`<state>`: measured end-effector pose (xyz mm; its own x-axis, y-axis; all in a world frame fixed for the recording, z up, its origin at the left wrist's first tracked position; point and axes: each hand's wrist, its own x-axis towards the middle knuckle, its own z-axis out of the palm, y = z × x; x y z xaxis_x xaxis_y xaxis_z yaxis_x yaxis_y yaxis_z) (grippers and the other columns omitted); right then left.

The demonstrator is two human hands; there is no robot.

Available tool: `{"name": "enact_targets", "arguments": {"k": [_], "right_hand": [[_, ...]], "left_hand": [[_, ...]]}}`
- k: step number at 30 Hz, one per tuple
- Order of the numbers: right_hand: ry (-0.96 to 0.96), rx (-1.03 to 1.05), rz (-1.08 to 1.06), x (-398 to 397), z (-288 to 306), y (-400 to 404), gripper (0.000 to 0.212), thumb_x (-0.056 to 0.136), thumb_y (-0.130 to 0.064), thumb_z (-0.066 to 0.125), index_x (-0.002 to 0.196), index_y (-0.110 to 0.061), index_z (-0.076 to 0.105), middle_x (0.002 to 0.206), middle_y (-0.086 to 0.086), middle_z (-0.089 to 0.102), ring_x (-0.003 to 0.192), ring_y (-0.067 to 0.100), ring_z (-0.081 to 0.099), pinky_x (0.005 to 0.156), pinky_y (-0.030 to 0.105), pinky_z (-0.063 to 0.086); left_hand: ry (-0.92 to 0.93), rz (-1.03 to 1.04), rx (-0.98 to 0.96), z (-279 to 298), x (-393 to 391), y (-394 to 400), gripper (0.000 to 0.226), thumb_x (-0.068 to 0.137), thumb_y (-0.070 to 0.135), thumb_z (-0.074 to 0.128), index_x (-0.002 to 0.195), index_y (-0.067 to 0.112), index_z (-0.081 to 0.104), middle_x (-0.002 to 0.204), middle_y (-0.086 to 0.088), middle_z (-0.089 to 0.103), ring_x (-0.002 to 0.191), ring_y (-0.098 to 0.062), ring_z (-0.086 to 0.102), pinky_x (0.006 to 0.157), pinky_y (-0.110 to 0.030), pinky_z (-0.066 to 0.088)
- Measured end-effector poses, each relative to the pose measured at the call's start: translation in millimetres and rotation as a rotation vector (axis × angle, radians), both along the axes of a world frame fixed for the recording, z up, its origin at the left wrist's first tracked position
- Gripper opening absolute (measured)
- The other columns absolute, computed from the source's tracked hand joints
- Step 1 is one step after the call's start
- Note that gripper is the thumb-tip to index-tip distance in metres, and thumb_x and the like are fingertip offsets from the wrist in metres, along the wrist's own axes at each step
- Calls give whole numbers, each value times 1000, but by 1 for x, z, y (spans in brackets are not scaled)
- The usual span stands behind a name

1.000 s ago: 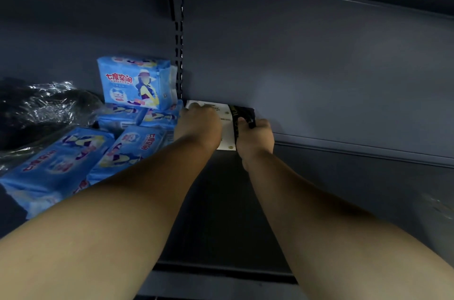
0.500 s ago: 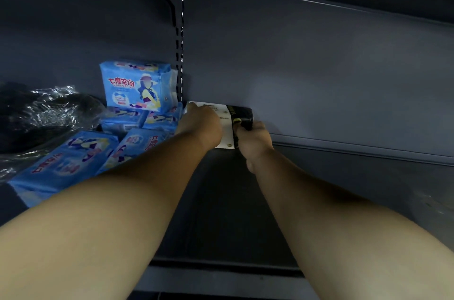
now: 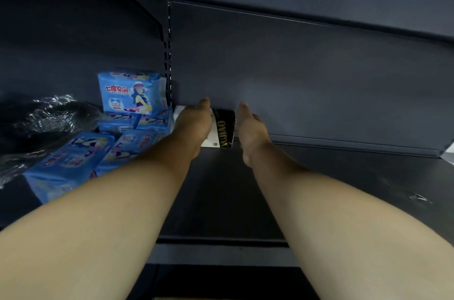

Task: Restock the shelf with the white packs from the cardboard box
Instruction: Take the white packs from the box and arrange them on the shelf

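White-and-black printed pack (image 3: pixel 219 130) lies flat at the rear of the dark shelf (image 3: pixel 331 176), against the back panel. Left hand (image 3: pixel 194 125) rests on its white part with fingers extended. Right hand (image 3: pixel 250 127) sits at the pack's black end, fingers straight, gripping nothing. Blue packs (image 3: pixel 132 94) are stacked immediately left; crumpled plastic wrap (image 3: pixel 41 122) lies further left.

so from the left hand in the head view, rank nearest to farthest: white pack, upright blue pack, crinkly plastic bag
1. white pack: under the left hand, against the back wall.
2. upright blue pack: just to the left of it, standing on the blue pile.
3. crinkly plastic bag: far left of the shelf.
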<state>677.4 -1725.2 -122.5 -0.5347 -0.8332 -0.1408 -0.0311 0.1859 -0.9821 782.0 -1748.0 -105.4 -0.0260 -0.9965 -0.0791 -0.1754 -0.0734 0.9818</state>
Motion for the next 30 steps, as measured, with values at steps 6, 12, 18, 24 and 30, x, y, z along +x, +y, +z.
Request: {"name": "enact_targets", "arguments": {"k": [6, 12, 18, 24, 30], "right_hand": [[-213, -66, 82, -3, 7, 31, 67, 97, -65, 33, 152, -26, 31, 135, 3, 51, 98, 12, 46, 103, 36, 34], [-232, -63, 123, -15, 9, 66, 77, 90, -76, 32, 155, -35, 23, 160, -1, 29, 147, 25, 26, 119, 53, 20], [-285, -90, 140, -44, 12, 121, 81, 88, -78, 36, 155, -32, 26, 161, 1, 27, 147, 26, 27, 119, 52, 21], [-270, -84, 141, -82, 10, 202, 83, 88, -76, 40, 156, -33, 20, 161, 2, 27, 144, 26, 31, 117, 52, 27], [-198, -101, 105, -107, 18, 263, 78, 88, -77, 36, 153, -36, 27, 159, -2, 30, 142, 26, 34, 111, 51, 36]], "left_hand": [[316, -11, 164, 0, -2, 28, 40, 100, 54, 37, 84, 20, 51, 84, -3, 60, 71, -14, 57, 58, -28, 41], [308, -55, 89, 7, -19, 70, 50, 99, 58, 31, 116, 15, 52, 102, 1, 59, 87, -11, 53, 84, -29, 39], [294, -43, 129, 13, -45, 138, 72, 95, 67, 32, 151, 22, 33, 153, -1, 38, 138, -23, 36, 116, -45, 25], [317, -112, 101, 10, -79, 217, 73, 92, 70, 32, 151, 26, 32, 156, 0, 34, 140, -23, 33, 115, -47, 22], [283, -154, 98, 6, -99, 270, 78, 93, 71, 29, 154, 24, 23, 158, 2, 29, 144, -23, 28, 116, -49, 21]]}}
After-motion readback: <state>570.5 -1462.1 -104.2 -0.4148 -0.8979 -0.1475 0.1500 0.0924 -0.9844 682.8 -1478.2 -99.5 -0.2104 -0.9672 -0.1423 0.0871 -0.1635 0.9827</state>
